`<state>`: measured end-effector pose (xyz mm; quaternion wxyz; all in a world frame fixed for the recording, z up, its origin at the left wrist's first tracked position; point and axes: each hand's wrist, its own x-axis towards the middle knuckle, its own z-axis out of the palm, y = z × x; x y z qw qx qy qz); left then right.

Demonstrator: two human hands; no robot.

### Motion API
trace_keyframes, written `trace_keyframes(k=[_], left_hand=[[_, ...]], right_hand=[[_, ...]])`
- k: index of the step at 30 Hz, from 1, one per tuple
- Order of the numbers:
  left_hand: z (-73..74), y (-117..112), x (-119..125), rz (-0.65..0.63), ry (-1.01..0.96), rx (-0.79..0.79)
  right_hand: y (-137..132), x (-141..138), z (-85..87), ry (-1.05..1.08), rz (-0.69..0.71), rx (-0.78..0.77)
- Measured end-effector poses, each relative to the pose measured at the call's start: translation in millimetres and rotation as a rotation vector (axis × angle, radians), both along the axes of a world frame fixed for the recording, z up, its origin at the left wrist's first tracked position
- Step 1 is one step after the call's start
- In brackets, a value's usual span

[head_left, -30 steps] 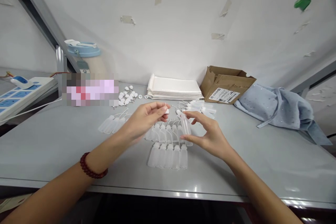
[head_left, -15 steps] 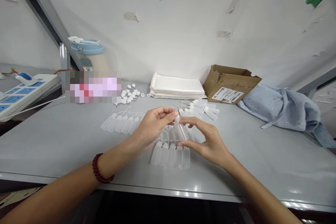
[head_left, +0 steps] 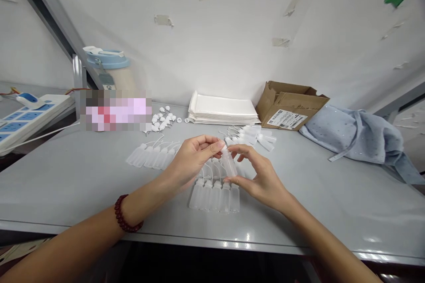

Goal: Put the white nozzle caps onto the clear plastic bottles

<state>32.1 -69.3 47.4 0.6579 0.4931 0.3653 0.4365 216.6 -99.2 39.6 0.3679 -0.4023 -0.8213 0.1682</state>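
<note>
My right hand (head_left: 262, 179) holds a small translucent plastic bottle (head_left: 229, 162) tilted above the grey table (head_left: 66, 185). My left hand (head_left: 191, 157) pinches the white needle cap (head_left: 222, 146) at the bottle's top, thumb and fingers closed on it. Under my hands lies a row of several like bottles (head_left: 215, 196). Another row of bottles (head_left: 151, 157) lies to the left, and a further group (head_left: 255, 136) lies behind my right hand. A red bead bracelet (head_left: 124, 221) sits on my left wrist.
Loose white caps (head_left: 162, 120) lie at the back beside a stack of white bags (head_left: 222, 110). An open cardboard box (head_left: 292, 106) and a blue cloth (head_left: 358, 135) are at the right. A power strip (head_left: 23, 117) and a blue-lidded container (head_left: 106, 59) are at the left.
My left hand brought the cap over to the bottle's top, and my hands came together. They now stay joined at the bottle's neck.
</note>
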Motion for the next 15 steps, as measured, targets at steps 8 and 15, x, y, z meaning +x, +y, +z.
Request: trace_keyframes(k=[8, 15], left_hand=[[1.1, 0.9, 0.8, 0.026, 0.070, 0.017], [-0.9, 0.0, -0.1, 0.040, 0.120, 0.062]], right_hand=[[1.9, 3.1, -2.8, -0.043, 0.011, 0.037], [3.1, 1.7, -5.8, -0.078, 0.002, 0.060]])
